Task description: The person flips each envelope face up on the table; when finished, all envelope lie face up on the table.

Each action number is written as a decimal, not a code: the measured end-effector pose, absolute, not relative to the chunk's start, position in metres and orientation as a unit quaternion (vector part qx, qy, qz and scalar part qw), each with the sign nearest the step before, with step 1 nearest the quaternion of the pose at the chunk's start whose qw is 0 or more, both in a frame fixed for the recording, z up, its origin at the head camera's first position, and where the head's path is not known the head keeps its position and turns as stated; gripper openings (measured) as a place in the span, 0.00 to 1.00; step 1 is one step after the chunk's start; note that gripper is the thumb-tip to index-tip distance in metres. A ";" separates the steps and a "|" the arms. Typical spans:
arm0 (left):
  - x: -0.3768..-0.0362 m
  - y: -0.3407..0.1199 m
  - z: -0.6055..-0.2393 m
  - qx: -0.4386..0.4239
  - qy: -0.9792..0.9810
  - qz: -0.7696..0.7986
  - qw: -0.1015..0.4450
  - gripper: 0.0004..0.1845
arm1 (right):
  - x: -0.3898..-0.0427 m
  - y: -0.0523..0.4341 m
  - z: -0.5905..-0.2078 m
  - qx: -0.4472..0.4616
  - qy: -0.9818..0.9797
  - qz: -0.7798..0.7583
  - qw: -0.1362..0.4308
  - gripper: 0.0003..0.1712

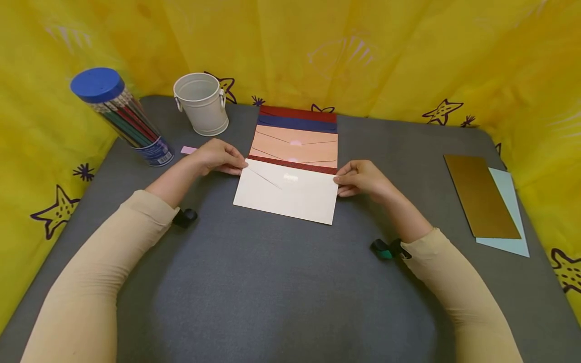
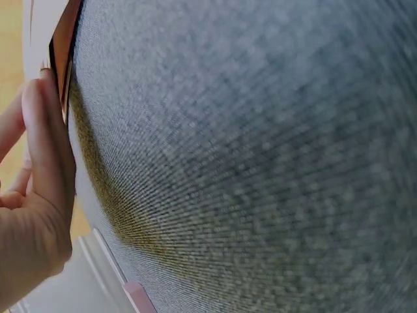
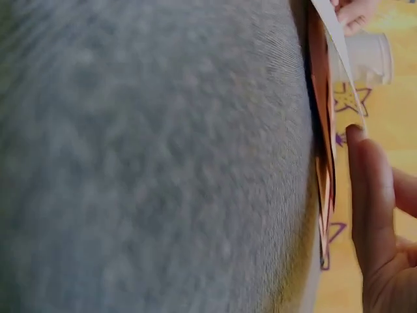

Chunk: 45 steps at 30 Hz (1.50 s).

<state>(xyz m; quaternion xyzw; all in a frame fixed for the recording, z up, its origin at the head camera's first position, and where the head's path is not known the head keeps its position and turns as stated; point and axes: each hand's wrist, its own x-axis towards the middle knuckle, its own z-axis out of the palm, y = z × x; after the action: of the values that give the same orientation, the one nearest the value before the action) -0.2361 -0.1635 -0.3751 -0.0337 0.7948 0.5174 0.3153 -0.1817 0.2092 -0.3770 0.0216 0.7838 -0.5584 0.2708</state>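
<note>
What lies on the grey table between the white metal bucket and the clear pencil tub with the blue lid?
Only a small pink paper slip, on the grey table between the white bucket and pencil tub, seen in the head view.

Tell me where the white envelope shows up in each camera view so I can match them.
Head: white envelope lies at centre, the nearest of the overlapped row, a hand at each top corner.
Left wrist: only a pale sliver at the top left edge, above the left hand.
Right wrist: seen edge-on at upper right, above the right hand.
Shared landmark: the grey mat, filling both wrist views.
</note>
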 end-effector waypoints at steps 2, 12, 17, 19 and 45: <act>-0.236 -0.164 -0.374 -0.043 0.792 0.511 0.331 0.08 | -0.182 0.208 -0.380 0.023 0.780 -0.563 0.274 0.16; -0.234 -0.162 -0.369 -0.061 0.825 0.447 0.340 0.10 | -0.183 0.203 -0.382 0.042 0.787 -0.553 0.270 0.19; -0.234 -0.160 -0.369 -0.058 0.838 0.427 0.334 0.11 | -0.182 0.203 -0.382 0.043 0.797 -0.539 0.268 0.20; -0.234 -0.159 -0.369 -0.057 0.843 0.420 0.332 0.11 | -0.182 0.203 -0.382 0.043 0.802 -0.533 0.266 0.19; -0.227 -0.139 -0.358 -0.015 0.912 0.351 0.211 0.16 | -0.182 0.217 -0.378 0.040 0.803 -0.546 0.235 0.17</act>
<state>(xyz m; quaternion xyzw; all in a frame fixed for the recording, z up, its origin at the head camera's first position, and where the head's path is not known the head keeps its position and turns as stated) -0.2274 -0.1388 -0.3575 -0.0149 0.9121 0.3514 0.2107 -0.1817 0.2166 -0.3781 0.0400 0.8033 -0.5458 0.2349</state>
